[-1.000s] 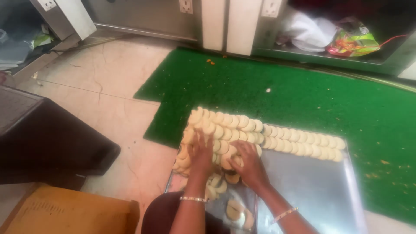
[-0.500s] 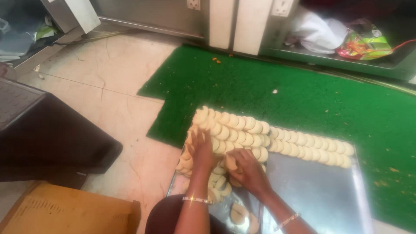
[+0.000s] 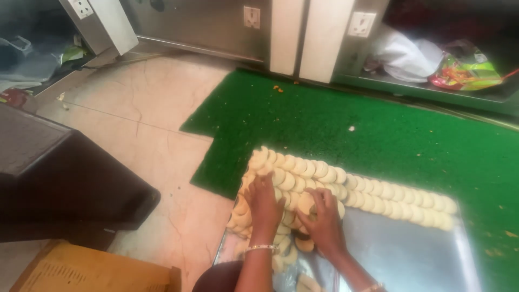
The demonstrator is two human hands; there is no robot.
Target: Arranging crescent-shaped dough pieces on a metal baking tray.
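Observation:
A shiny metal tray [image 3: 400, 254] lies on the floor, partly on a green mat [image 3: 378, 130]. Rows of pale round dough discs [image 3: 389, 192] overlap along its far edge and fill its left end. My left hand [image 3: 265, 203] rests flat, fingers spread, on the discs at the tray's left end. My right hand [image 3: 324, 216] curls over the discs beside it and pinches one pale disc at its fingertips. A bangle shows on each wrist.
A dark box-like object [image 3: 59, 184] stands at the left, with a yellow cardboard box [image 3: 92, 270] below it. Beige floor tiles [image 3: 151, 113] lie left of the mat. Metal cabinets with wall sockets [image 3: 251, 16] run along the back; a white cloth [image 3: 405, 54] and colourful bag [image 3: 465, 70] sit on a low shelf.
The view has drifted slightly. My right hand has shifted up and closed on a disc; my left hand has stayed on the discs at the left end.

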